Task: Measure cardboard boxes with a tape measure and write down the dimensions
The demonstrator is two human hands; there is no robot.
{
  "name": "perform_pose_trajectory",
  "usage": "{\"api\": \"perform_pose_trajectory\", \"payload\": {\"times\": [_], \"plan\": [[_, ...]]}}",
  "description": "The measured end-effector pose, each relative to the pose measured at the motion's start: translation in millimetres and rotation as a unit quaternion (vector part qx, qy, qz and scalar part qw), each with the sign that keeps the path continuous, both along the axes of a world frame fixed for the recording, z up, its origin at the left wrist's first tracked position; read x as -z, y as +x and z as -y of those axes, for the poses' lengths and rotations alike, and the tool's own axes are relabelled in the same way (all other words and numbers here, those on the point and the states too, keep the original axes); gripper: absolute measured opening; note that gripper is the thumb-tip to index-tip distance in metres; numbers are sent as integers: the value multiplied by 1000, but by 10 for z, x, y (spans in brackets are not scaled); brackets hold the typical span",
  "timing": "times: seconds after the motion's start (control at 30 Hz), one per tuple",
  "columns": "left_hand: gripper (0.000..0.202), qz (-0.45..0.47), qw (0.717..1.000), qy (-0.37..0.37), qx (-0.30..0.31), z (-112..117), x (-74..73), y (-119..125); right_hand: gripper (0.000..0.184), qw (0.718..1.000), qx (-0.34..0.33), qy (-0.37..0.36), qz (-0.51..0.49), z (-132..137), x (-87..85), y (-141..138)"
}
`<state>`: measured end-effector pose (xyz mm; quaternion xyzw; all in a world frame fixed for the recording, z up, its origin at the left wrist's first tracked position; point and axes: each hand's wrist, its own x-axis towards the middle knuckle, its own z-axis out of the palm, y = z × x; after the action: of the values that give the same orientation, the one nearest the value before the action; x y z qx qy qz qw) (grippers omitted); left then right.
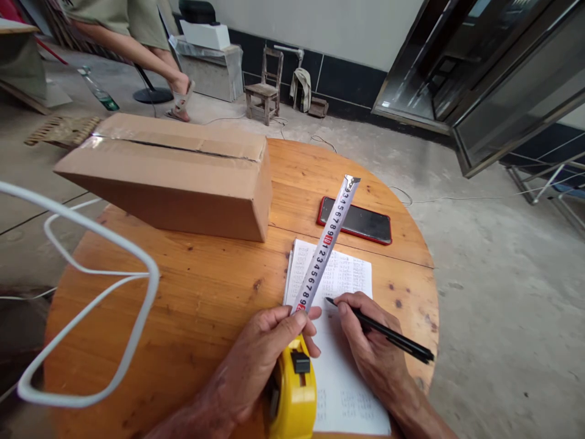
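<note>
My left hand (269, 341) pinches the blade of a yellow tape measure (297, 390) just above its case. The blade sticks out away from me, slanting over the paper, with its metal end hook above the phone (365, 224). In my right hand (375, 347) is a black pen (393, 335), its tip at the written rows on the sheets of paper (351, 366). Columns of handwritten figures fill the top of the page, and more show at its lower part. The red-cased phone lies face up beyond the paper.
A closed cardboard box (205, 201) stands on the round wooden table (192, 305) at the left. White cable loops (146, 305) hang in front at left. A person's leg (137, 52), a small chair (265, 88) and a bottle (98, 90) are beyond the table.
</note>
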<state>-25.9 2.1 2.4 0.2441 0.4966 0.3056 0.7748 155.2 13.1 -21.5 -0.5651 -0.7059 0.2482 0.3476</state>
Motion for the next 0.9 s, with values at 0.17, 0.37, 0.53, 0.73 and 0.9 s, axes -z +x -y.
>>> {"api": "perform_pose_trajectory", "payload": {"times": [0.17,0.37,0.53,0.73,0.9], "plan": [[30,5,1000,13,2,-11,16,-3,14,1000,1,19,1,7,8,3],[29,2,1000,18,7,-32,16,-8,15,1000,-4,23,-2,-3,9,-15],[30,8,1000,13,1,-32,7,-1,15,1000,-5,21,-4,3,10,-19],[29,2,1000,28,7,-5,19,-3,14,1000,-6,18,-8,0,7,-22],[30,2,1000,19,8,13,19,-17,14,1000,-6,17,-7,-7,4,-17]]}}
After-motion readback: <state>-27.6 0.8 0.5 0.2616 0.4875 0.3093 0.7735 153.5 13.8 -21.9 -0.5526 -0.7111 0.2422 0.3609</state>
